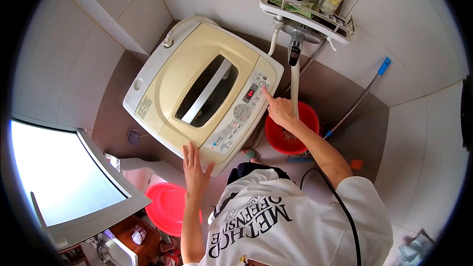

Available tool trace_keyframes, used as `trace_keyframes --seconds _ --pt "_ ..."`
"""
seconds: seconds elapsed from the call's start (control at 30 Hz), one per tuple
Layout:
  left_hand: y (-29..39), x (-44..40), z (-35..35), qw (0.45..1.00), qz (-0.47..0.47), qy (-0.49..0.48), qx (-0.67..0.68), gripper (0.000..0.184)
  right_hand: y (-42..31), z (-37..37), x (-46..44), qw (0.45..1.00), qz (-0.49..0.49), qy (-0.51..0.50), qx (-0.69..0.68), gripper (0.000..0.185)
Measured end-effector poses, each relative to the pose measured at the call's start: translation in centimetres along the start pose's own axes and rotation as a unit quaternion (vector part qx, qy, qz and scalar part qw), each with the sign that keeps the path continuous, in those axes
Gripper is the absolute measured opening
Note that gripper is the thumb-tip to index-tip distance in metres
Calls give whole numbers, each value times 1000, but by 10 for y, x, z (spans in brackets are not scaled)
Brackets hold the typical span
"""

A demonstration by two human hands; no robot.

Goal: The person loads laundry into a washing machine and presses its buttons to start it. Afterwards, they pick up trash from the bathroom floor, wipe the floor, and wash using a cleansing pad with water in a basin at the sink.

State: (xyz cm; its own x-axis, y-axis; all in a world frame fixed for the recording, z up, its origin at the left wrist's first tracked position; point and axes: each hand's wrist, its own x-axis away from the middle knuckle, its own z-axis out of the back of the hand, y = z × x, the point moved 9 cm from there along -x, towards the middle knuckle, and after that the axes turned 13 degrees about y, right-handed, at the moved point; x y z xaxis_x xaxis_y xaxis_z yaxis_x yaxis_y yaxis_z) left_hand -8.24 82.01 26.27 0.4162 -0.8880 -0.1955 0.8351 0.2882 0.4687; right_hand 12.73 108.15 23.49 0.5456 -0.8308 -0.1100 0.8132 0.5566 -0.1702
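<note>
A cream and white top-loading washing machine (165, 81) stands in front of me with its lid down. Its control panel (241, 112) has a lit red display (250, 93) and several buttons. My right hand (282, 110) reaches over the panel, index finger stretched out with its tip at a button near the panel's upper end; the other fingers are curled and hold nothing. On the machine's near left edge rests my left hand (196, 171), fingers spread and empty. A dark window (199, 86) shows in the lid.
A red bucket (286, 140) stands under the faucet (295, 47) and its hose. Above is a shelf (268, 5) with bottles. A blue-handled pole (362, 93) leans at the right wall. A pink basin (167, 207) and a window (64, 172) are on the left.
</note>
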Motion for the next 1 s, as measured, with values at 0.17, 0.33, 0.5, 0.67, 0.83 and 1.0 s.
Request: trace_keyframes --seconds 0.17,0.33,0.5,0.67,0.83,1.0 --pt "2 1 2 1000 -4 6 5 76 8 -2 -5 999 -21 -20 -17 74" --pt "10 -6 12 1000 16 3 13 77 10 8 -10 999 -12 -19 -41 75" --pt "7 -3 27 1000 21 9 14 79 -7 22 -8 999 24 -26 -34 71" --pt "-7 3 35 999 19 23 15 80 -25 23 -8 998 45 -26 -26 70" --pt "-12 6 27 999 36 37 8 78 -26 10 -9 997 77 -12 -17 71" --pt "-31 24 25 997 45 63 19 75 -30 -14 5 998 56 -15 -12 77"
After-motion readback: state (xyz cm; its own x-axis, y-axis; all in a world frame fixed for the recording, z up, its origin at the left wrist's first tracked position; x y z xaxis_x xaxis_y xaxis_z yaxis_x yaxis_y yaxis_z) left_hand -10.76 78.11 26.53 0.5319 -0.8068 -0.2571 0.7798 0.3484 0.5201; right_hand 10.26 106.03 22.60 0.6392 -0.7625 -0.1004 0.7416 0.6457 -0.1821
